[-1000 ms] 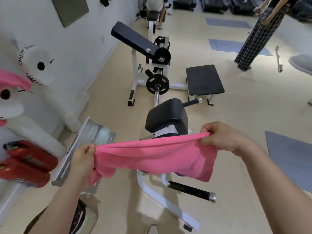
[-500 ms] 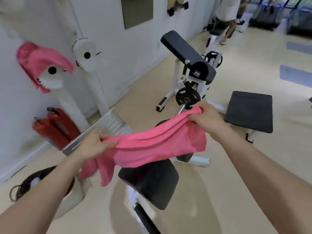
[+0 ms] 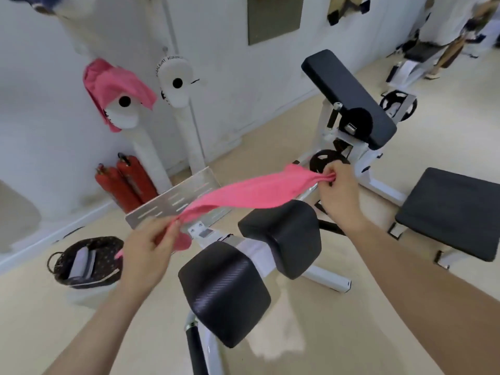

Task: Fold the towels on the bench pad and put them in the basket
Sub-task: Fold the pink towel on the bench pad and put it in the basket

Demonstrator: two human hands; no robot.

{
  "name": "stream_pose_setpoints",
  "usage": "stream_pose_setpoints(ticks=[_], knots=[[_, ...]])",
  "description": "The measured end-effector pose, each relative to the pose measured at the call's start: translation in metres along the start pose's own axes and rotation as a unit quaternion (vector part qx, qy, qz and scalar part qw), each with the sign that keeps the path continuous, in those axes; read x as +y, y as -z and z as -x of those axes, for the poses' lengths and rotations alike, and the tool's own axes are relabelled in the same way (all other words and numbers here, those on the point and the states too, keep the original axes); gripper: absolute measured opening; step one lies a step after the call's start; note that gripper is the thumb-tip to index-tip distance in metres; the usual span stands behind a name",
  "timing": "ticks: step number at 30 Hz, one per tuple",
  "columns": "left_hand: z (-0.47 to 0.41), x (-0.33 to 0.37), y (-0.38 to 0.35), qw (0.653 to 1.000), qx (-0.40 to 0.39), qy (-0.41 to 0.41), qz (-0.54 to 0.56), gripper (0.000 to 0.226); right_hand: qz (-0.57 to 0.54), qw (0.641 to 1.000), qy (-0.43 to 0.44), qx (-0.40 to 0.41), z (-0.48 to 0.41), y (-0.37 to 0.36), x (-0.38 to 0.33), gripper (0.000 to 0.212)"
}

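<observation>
Two bare hands hold one pink towel [image 3: 243, 193] stretched in the air. At the near left, the left hand [image 3: 147, 250] pinches one bunched end between thumb and curled fingers, and a short tail of cloth hangs below the grip. Farther off and to the right, the right hand [image 3: 338, 193] has its fingers curled round the opposite end, which is gathered into a twist. The cloth runs between them as a slack, partly twisted band, rising from left to right and touching no pad.

Beneath it lie two black cushions on a white frame: the near bench pad [image 3: 224, 290] and, just beyond it, the far bench pad [image 3: 286, 236]. On the floor left of the left hand stands the basket [image 3: 105, 247], dark with a dotted lining; a folded grey towel [image 3: 81, 262] lies inside it.

Behind the stretched cloth sits a slotted metal plate [image 3: 176, 201]. Two red fire extinguishers [image 3: 127, 185] stand by the far-left wall. Above them a second pink towel [image 3: 116, 85] is draped over a white round target [image 3: 123, 112] on a post. Just beyond the right hand is a weight plate [image 3: 324, 159], under an inclined black pad [image 3: 349, 96]. A flat black seat [image 3: 454, 212] lies at the right.
</observation>
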State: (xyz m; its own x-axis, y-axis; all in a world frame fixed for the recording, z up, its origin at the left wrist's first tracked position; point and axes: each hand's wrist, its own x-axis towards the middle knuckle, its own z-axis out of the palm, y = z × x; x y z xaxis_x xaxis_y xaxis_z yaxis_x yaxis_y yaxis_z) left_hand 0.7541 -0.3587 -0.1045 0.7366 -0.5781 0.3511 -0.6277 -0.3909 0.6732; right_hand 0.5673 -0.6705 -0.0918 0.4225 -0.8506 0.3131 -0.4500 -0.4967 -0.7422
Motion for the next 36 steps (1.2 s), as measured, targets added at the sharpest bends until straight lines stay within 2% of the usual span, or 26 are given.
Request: stream_pose_setpoints(ticks=[2, 4, 6, 8, 9, 11, 12, 13, 17, 20, 23, 25, 28, 34, 36], knots=[[0.038, -0.016, -0.041, 0.985, -0.165, 0.002, -0.045, 0.014, 0.103, 0.992, -0.042, -0.058, 0.006, -0.010, 0.038, 0.019], [0.063, -0.026, -0.081, 0.938, -0.341, 0.022, -0.051, 0.015, 0.147, 0.972, -0.121, -0.136, 0.013, -0.019, 0.070, 0.013], [0.071, -0.033, -0.115, 0.872, -0.488, 0.001, -0.042, 0.018, 0.134, 0.949, -0.201, -0.202, 0.015, -0.033, 0.099, 0.012], [0.064, -0.034, -0.141, 0.826, -0.562, -0.008, -0.038, 0.016, 0.059, 0.920, -0.323, -0.213, 0.009, -0.050, 0.128, 0.018], [0.057, -0.034, -0.153, 0.825, -0.563, 0.012, -0.031, 0.015, 0.029, 0.898, -0.386, -0.210, 0.002, -0.058, 0.138, 0.022], [0.039, -0.027, -0.171, 0.851, -0.519, 0.078, -0.001, 0.020, -0.011, 0.845, -0.502, -0.183, -0.001, -0.065, 0.150, 0.023], [0.025, -0.020, -0.179, 0.866, -0.489, 0.103, 0.014, 0.026, -0.040, 0.823, -0.541, -0.167, -0.002, -0.067, 0.152, 0.018], [0.008, -0.014, -0.188, 0.880, -0.460, 0.114, 0.024, 0.031, -0.057, 0.816, -0.553, -0.159, -0.002, -0.066, 0.152, 0.015], [-0.065, 0.010, -0.233, 0.923, -0.363, 0.125, 0.010, 0.033, -0.077, 0.873, -0.445, -0.185, 0.001, -0.060, 0.151, 0.018], [-0.104, 0.024, -0.280, 0.938, -0.332, 0.105, -0.008, 0.030, -0.104, 0.885, -0.403, -0.211, -0.006, -0.057, 0.152, 0.023], [-0.123, 0.023, -0.329, 0.926, -0.370, 0.060, -0.041, 0.038, -0.129, 0.879, -0.379, -0.260, -0.017, -0.056, 0.158, 0.033], [-0.128, 0.019, -0.353, 0.906, -0.414, 0.030, -0.085, 0.042, -0.157, 0.869, -0.379, -0.278, -0.023, -0.053, 0.160, 0.037], [-0.138, 0.013, -0.367, 0.884, -0.445, -0.008, -0.140, 0.040, -0.179, 0.849, -0.393, -0.303, -0.036, -0.051, 0.168, 0.043], [-0.145, 0.014, -0.371, 0.872, -0.445, -0.059, -0.198, 0.017, -0.208, 0.835, -0.402, -0.312, -0.048, -0.048, 0.184, 0.020], [-0.149, 0.016, -0.372, 0.886, -0.411, -0.045, -0.209, 0.016, -0.218, 0.840, -0.388, -0.310, -0.049, -0.047, 0.190, 0.017]])
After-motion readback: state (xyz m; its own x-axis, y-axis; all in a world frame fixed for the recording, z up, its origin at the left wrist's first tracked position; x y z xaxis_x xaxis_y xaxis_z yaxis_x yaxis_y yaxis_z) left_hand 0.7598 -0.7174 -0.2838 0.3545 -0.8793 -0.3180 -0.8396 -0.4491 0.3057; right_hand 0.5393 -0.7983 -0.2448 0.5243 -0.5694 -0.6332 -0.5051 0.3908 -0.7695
